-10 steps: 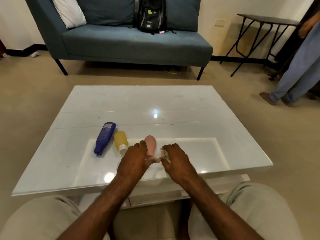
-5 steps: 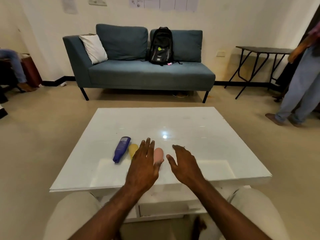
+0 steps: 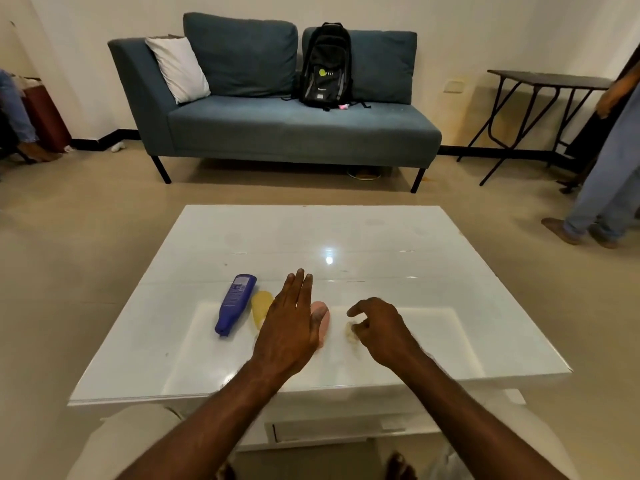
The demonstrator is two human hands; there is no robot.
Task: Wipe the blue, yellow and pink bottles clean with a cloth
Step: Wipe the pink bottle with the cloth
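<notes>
Three bottles lie side by side on the white glossy table (image 3: 381, 244): a blue bottle (image 3: 235, 303) at the left, a yellow bottle (image 3: 260, 308) beside it, and a pink bottle (image 3: 321, 322) to the right. My left hand (image 3: 289, 323) hovers flat with fingers spread over the gap between the yellow and pink bottles, hiding part of each. My right hand (image 3: 379, 327) curls its fingers around a small pale cloth (image 3: 350, 332) lying on the table just right of the pink bottle.
A blue sofa (image 3: 277, 133) with a black backpack (image 3: 325, 67) and a white pillow stands beyond the table. A dark folding table (image 3: 540, 98) is at the back right. A person in blue trousers (image 3: 609, 188) stands at the right; another sits at the far left.
My head has tilted up, so the sofa and wall show more. My left hand has opened flat over the bottles. My right hand, flat half a second ago, now curls on the cloth.
</notes>
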